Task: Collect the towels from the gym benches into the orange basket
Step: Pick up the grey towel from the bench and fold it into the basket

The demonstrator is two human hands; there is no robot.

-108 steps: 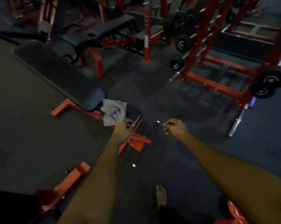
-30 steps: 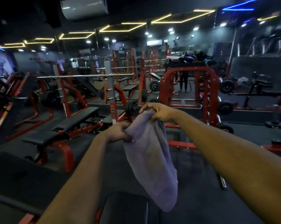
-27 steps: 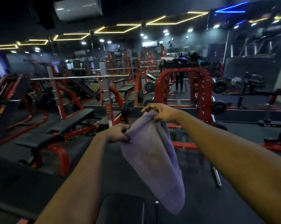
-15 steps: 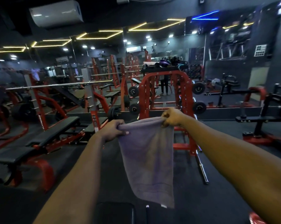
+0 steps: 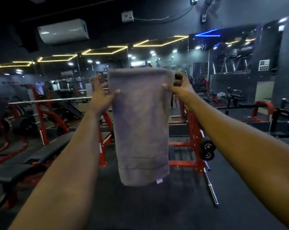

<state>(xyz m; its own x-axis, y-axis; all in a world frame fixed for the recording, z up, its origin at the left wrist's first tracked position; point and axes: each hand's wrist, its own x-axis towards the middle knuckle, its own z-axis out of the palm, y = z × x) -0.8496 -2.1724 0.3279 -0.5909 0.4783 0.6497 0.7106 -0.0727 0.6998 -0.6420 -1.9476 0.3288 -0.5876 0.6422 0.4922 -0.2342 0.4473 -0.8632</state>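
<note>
Since the frame before, you have lifted the towel [image 5: 140, 122] higher and drawn it flat, so its top edge now sits level in front of you. Your left hand [image 5: 102, 95] pinches the top left edge, thumb on the front and fingers behind. Your right hand [image 5: 178, 87] pinches the top right edge the same way. The towel hangs straight down between your hands, clear of the floor, with a small white label [image 5: 159, 181] at its lower right corner. Low on your left stands a black padded bench [image 5: 32, 161]. Behind the towel is a red rack [image 5: 186, 161], with a barbell [image 5: 210, 185] on the floor beside it. Far right, a pale bundle [image 5: 221, 95] lies on a worktop [image 5: 236, 97], too small to identify.
</note>
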